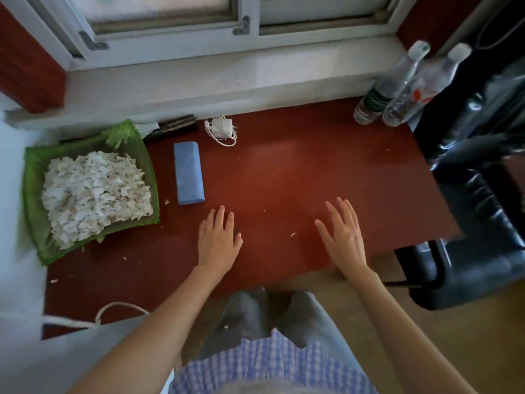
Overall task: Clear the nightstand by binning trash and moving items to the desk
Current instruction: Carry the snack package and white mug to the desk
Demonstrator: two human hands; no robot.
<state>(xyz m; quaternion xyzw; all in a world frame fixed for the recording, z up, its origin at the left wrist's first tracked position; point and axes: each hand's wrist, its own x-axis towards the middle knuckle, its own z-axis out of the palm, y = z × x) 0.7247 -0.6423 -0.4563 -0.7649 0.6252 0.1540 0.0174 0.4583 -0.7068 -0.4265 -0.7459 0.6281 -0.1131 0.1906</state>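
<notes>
Over the red-brown tabletop (284,166) your two hands hover palm-down with nothing in them. Your left hand (218,240) has its fingers spread and loose, near the front edge, just this side of the blue folded packet (189,173). Your right hand (342,234) is also flat and open, fingers fanned, well apart from the left, with bare surface between them apart from a few small white crumbs (293,234).

The blue folded packet lies flat, its long side running away from you, just beside the green tray (34,194) at the left edge. That tray is heaped with white shredded scraps (95,194) (paper or something like it; you cannot tell which). Behind the packet, close to the windowsill (199,78), sits a white charger with its coiled cable (223,130), and beside it, against the sill, a dark flat object (177,125) too blurred to identify.

At the far right corner two clear plastic bottles (397,89) stand touching each other, both with white caps. A black chair (483,223) stands off the right side. A white rope-like handle (113,311) loops at the near left edge.
</notes>
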